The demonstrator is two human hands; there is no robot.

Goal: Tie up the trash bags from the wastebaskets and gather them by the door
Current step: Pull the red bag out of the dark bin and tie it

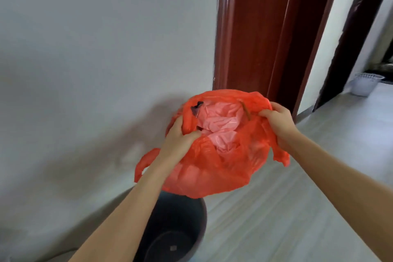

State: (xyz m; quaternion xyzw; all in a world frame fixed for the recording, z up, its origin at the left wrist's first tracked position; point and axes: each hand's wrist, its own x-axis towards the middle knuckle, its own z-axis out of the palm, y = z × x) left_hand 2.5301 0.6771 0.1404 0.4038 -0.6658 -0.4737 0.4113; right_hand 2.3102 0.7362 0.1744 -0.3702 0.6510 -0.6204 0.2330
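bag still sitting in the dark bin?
No: both hands, left hand and right hand, hold the red trash bag by its rim, lifted clear above the dark wastebasket.

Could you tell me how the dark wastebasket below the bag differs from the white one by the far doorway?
The dark wastebasket has solid walls; the white wastebasket looks latticed. The dark one sits close, directly under the red bag; the white one stands far off, beyond the door frame. Both stand upright on the floor.
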